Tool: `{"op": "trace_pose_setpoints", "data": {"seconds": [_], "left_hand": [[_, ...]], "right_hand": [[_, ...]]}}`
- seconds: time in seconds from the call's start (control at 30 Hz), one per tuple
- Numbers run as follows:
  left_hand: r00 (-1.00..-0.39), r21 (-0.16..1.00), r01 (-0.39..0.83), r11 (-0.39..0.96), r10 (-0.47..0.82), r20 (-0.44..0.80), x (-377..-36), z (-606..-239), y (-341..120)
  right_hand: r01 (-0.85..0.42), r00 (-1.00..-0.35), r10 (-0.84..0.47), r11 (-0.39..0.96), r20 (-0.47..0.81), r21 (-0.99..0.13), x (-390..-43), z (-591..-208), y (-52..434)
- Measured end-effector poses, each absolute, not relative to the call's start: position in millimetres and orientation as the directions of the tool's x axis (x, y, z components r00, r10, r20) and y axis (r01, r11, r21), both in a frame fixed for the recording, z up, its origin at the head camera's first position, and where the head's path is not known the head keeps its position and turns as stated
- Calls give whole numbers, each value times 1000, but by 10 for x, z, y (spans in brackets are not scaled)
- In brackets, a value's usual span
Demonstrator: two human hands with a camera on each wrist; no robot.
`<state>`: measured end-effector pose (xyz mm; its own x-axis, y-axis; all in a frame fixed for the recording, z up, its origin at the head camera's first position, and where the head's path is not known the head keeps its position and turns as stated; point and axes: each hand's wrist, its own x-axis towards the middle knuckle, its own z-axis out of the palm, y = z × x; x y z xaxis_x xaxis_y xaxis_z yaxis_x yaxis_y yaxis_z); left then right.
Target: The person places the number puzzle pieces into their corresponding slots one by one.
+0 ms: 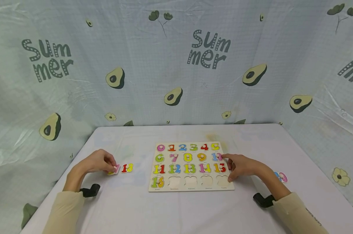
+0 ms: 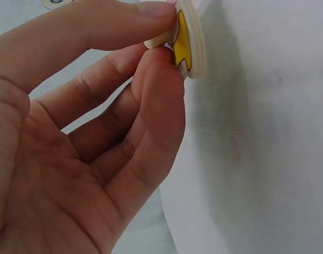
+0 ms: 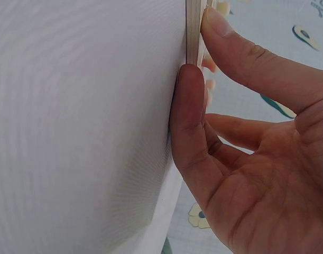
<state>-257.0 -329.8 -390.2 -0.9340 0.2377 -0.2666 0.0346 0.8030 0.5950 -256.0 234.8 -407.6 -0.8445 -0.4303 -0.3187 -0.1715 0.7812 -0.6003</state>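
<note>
Fingers of the left hand point(image 1: 98, 161) pinch the peg of a yellow-and-pink number piece point(image 1: 114, 169), thumb and forefinger clamped on it, as the left wrist view shows close up; the piece rests at the left of the white counter point(image 1: 176, 211), just beside a loose piece reading 18 point(image 1: 127, 168), which lies flat between the hand and the puzzle board point(image 1: 191, 188); the board sits at the middle of the counter, numbers 0 to 16 seated in its rows and four hollows bare along its near row; the right hand point(image 1: 242, 166) rests at the board's right edge, fingers loosely spread and relaxed, the forefinger touching the piece marked 10 point(image 1: 216, 157) and the thumb lying against the board's near right corner; in the right wrist view the thumb and one finger press on the board's edge, gripping nothing; another loose piece in blue and pink point(image 1: 281, 176) lies on the counter to the right, partly hidden behind the right forearm; cream sleeves cover both arms; a cloth backdrop point(image 1: 176, 65) printed with avocados and the word Summer hangs on the far side.
</note>
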Motion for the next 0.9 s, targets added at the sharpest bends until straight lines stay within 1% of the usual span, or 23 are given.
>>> {"op": "trace_pose_setpoints", "data": {"seconds": [0.27, 0.47, 0.63, 0.9], "left_hand": [[-938, 593, 39, 804, 234, -255, -2568, -3854, -3253], [-937, 591, 81, 803, 264, -230, -2549, -3804, -3186], [-928, 596, 126, 793, 306, -212, -2538, -3760, -3112], [-916, 604, 190, 774, 362, -176, -2500, -3689, -2944]], "right_hand": [[-181, -839, -446, 769, -311, -614, -2555, -4070, 2359], [-173, -843, -436, 775, -315, -608, -2562, -4076, 2351], [-190, -839, -447, 775, -310, -603, -2554, -4072, 2355], [-174, -845, -430, 784, -319, -595, -2550, -4066, 2348]]}}
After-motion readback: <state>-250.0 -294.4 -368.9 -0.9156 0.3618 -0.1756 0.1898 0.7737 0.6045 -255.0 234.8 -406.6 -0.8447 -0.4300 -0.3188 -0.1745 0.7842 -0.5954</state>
